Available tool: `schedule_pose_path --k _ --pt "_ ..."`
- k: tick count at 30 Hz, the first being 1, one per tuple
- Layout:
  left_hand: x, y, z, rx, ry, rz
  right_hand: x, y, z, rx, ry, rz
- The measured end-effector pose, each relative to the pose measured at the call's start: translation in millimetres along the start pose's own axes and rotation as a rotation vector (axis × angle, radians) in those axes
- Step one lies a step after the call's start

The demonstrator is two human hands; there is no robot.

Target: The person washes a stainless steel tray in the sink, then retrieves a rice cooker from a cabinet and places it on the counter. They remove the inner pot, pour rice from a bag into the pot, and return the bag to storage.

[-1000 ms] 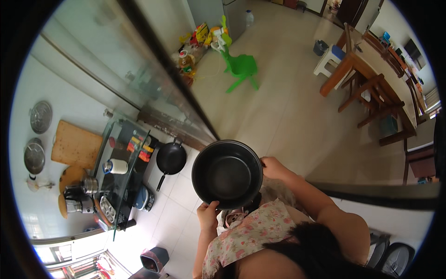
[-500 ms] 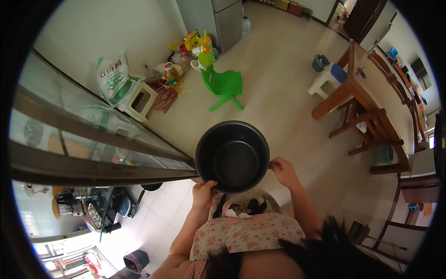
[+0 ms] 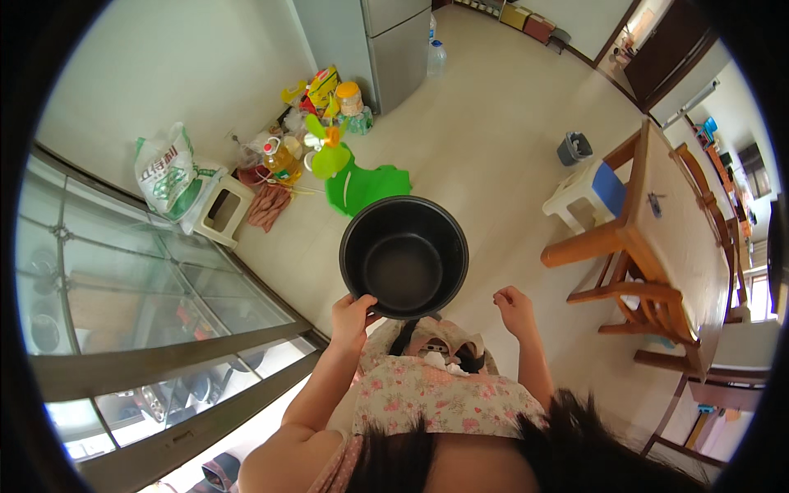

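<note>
A deep, round black rice cooker pot [image 3: 403, 275] hangs in front of my body, its dark inside facing up with nothing in it. My left hand [image 3: 353, 319] grips its near left rim, thumb over the edge and the other fingers partly hidden under it. To the right of the pot, not touching it, my right hand [image 3: 515, 312] is raised with its fingers curled together. I see nothing between those fingertips.
Beyond the pot stands a green child's chair [image 3: 370, 185] beside a small green fan [image 3: 329, 156]. A sliding glass door [image 3: 164, 279] lies left. At right are a wooden table [image 3: 678, 246] and a white stool [image 3: 583, 197]. A white stool [image 3: 223, 209] and bags stand far left.
My right hand has let go of the pot's rim and moved slightly away to the right. The view has shifted forward, with the chair and the glass door closer.
</note>
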State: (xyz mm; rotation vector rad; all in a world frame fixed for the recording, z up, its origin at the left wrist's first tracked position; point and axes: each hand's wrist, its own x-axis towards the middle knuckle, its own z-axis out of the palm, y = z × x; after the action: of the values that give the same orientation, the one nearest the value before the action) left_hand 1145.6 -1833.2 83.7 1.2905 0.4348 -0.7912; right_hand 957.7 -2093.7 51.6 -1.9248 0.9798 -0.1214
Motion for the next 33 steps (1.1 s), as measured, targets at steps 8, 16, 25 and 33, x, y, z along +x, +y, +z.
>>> schedule_pose_path --k 8,16,25,33 --pt "110.0 69.6 140.3 0.0 -0.074 -0.047 166.1 7.7 -56.2 0.016 -0.015 0.016" --pt "226.7 112.7 254.1 -0.099 0.057 -0.007 372.9 14.0 -131.0 -0.134 -0.093 0.067" --pt "307.2 197.2 334.4 -0.358 0.262 0.069 640.8 -96.8 -139.8 -0.346 -0.285 -0.221" --pt "401.4 279.7 319.6 -0.593 0.468 0.197 774.3 -250.1 3.6 -0.297 -0.595 -0.378"
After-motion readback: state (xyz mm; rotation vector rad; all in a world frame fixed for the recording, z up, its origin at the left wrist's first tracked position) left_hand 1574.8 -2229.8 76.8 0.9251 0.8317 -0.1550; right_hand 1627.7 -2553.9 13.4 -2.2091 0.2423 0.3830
